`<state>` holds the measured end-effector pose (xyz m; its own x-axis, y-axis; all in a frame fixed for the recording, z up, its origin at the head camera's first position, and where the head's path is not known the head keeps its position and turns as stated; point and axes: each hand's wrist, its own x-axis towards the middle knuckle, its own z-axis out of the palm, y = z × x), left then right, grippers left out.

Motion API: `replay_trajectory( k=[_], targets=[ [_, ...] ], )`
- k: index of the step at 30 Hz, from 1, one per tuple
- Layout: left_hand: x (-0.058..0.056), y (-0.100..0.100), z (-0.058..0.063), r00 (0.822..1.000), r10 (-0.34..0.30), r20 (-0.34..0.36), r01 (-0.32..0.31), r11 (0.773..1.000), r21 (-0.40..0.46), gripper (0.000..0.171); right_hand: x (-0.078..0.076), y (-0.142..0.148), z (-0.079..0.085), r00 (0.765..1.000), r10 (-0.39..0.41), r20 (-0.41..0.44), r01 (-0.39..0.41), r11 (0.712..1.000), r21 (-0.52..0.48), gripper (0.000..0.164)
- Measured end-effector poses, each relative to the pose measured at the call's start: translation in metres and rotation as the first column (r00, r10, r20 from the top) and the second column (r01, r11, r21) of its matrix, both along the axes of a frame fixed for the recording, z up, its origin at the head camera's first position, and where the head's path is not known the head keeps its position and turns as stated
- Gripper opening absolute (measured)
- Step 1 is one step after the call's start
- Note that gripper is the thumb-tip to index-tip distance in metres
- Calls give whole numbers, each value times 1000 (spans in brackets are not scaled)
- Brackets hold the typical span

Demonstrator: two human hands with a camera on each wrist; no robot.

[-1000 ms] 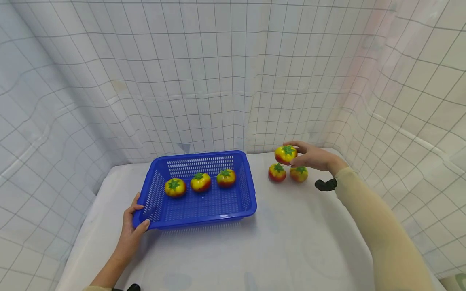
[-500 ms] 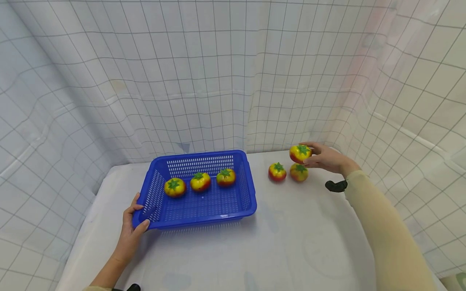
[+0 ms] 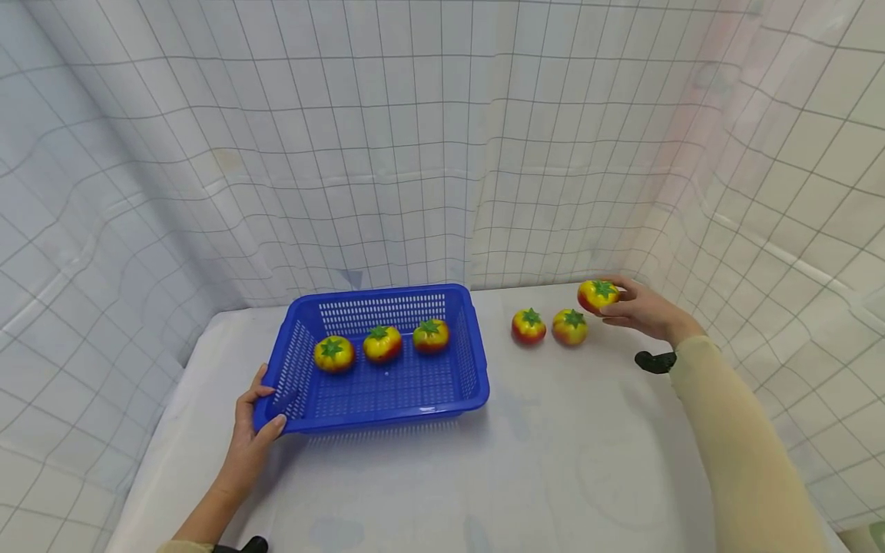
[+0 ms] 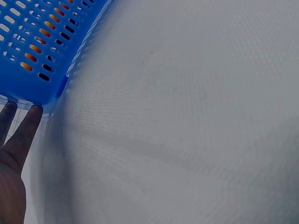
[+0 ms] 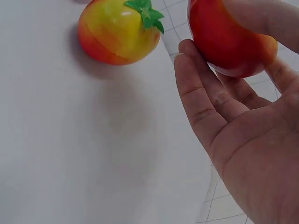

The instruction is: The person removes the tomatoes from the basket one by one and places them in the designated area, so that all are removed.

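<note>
Red-and-yellow fruit (image 3: 598,296) is pinched in a person's R hand (image 3: 644,311) at the far R of a white-covered table (image 3: 539,461), nr two like fruits (image 3: 570,328) to its L, w/ the L hand (image 3: 250,442) gripping the near L corner of a blue basket (image 3: 415,388) holding three more fruits (image 3: 382,345)

Six tomatoes (image 3: 382,346) in all: three in the basket (image 3: 415,388), two on the table (image 3: 546,445) toward the basket's three o'clock, and one in the right hand (image 3: 650,312), farther out that way. One basket, one table. Two hands, the left hand (image 3: 247,453) at the basket's eight o'clock. Two sleeves (image 3: 740,438) and two black wrist pieces (image 3: 654,362).
</note>
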<state>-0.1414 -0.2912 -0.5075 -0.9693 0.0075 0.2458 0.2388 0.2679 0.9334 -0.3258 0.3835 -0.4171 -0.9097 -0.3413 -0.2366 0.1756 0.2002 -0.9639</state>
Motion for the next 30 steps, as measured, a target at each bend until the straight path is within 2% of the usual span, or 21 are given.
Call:
replay_trajectory(
  k=[8, 20, 30],
  targets=[
    [-1, 0, 1, 1000, -5, -8, 5, 1000, 21, 44, 6, 14, -13, 995, -95, 31, 94, 995, 17, 79],
    [-1, 0, 2, 1000, 10, 3, -10, 1000, -10, 44, 9, 20, -51, 975, -218, 43, 217, 975, 40, 87],
    [0, 0, 3, 1000, 10, -2, -10, 1000, -3, 43, 12, 17, -63, 968, -248, 38, 242, 963, 120, 91]
  ],
)
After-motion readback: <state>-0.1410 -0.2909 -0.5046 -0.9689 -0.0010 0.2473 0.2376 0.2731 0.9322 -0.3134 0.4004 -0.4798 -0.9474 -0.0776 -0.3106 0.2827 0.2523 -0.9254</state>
